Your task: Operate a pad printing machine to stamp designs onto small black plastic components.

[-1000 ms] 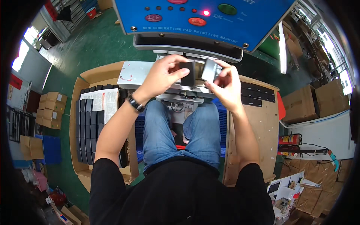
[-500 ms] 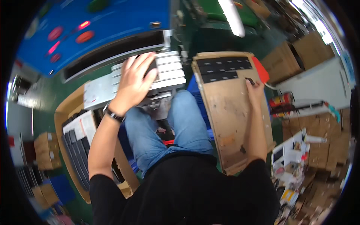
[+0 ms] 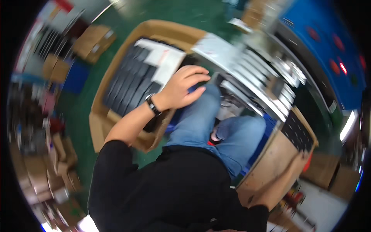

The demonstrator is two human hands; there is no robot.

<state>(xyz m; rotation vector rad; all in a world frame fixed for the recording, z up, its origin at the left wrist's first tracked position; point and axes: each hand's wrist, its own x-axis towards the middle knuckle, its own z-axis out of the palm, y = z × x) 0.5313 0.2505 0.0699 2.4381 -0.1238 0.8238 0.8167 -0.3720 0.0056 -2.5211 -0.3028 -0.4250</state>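
My left hand, with a dark band on its wrist, hovers between the open carton and my left knee. Its fingers are apart and slightly curled, and nothing shows in them. Inside the carton lie rows of dark flat pieces beside a white sheet. Over at the right, my right hand is at the far edge of a brown board, close to rows of small black pieces. Blur hides its fingertips. A dark block sits on the silvery slatted metal fixture.
A blue machine with red buttons and a lit red display stands at the far right. Closed cartons are on the green floor at the far left. More cartons stand beyond the board.
My view has swung left toward the carton. My left hand has come off the dark block on the fixture and moved to the carton's side. The small dark piece in my right hand no longer shows.
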